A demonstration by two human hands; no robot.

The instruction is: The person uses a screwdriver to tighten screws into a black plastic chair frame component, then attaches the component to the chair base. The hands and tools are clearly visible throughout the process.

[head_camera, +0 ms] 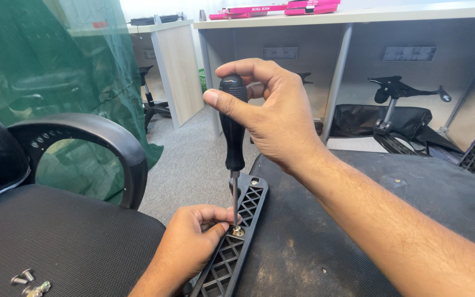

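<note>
My right hand (273, 118) grips the black handle of a screwdriver (232, 129) held upright, its metal shaft pointing down. The tip rests on a silver screw (238, 231) in a black plastic bracket with a lattice of openings (241, 236). That bracket lies against the edge of a dusty black seat underside (369, 220). My left hand (191, 242) pinches the screw and the shaft's tip, its fingers resting on the bracket.
An office chair with a curved black armrest (92, 137) and mesh seat (56, 236) stands at the left; several loose silver screws (26, 280) lie on it. Green netting (56, 60) hangs behind. White desks (303, 33) and chair parts (397, 93) stand farther back.
</note>
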